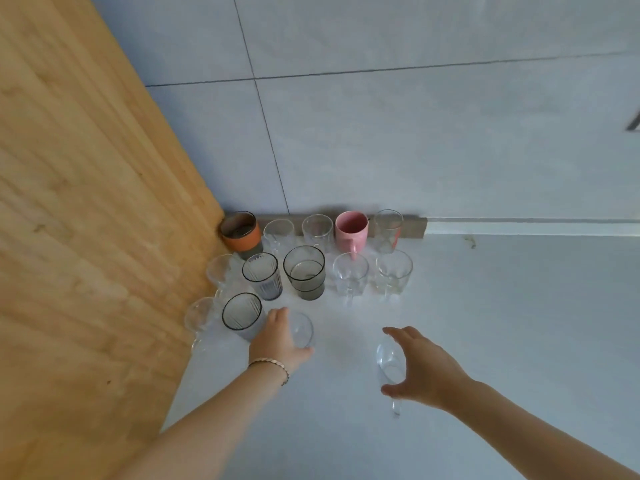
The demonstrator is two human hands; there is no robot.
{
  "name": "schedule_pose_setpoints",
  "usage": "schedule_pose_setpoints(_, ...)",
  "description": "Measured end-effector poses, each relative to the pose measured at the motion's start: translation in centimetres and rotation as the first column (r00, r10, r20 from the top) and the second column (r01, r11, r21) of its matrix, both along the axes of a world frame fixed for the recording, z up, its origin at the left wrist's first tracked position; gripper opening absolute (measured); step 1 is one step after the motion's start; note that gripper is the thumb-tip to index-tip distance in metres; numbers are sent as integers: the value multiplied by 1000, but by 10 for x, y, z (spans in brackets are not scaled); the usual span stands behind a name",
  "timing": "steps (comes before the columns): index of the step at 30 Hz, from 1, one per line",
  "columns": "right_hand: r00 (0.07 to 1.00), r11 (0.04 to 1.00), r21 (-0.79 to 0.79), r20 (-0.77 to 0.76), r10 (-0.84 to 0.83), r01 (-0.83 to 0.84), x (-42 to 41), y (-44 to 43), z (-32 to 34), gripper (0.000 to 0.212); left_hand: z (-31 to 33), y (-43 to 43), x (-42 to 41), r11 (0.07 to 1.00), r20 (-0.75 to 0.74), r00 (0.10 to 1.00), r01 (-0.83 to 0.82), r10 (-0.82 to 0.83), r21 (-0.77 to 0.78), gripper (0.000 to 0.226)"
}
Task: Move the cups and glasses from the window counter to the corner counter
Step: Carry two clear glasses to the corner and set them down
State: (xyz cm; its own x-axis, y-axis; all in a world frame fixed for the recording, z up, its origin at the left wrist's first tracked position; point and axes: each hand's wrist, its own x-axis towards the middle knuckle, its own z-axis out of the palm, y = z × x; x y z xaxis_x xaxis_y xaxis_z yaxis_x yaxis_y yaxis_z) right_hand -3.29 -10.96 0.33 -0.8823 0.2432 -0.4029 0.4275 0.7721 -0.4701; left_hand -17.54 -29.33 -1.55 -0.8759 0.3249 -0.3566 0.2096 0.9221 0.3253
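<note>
On the white corner counter, cups and glasses stand in rows against the wall. They include an orange-banded cup, a pink mug, a smoky glass, two dark-rimmed ribbed glasses and several clear ones. My left hand is wrapped around a clear glass just right of the nearest ribbed glass. My right hand spans a clear glass mug between thumb and fingers, in front of the rows. Its handle points toward me.
A wooden panel bounds the counter on the left, close to the leftmost clear glasses. The grey tiled wall rises behind the back row. Bare counter extends to the right and toward me.
</note>
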Motion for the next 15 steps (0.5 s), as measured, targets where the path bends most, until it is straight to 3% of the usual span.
schedule_pose_setpoints(6, 984, 984, -14, 17, -176, 177, -28, -22, -18, 87, -22, 4, -33, 993, 25, 992, 119, -120, 17, 75)
schedule_pose_setpoints(15, 962, 962, 6, -7, -274, 274, -101, -49, -43, 86, -26, 4, -46, 975, -30, 976, 216, -217, -45, 73)
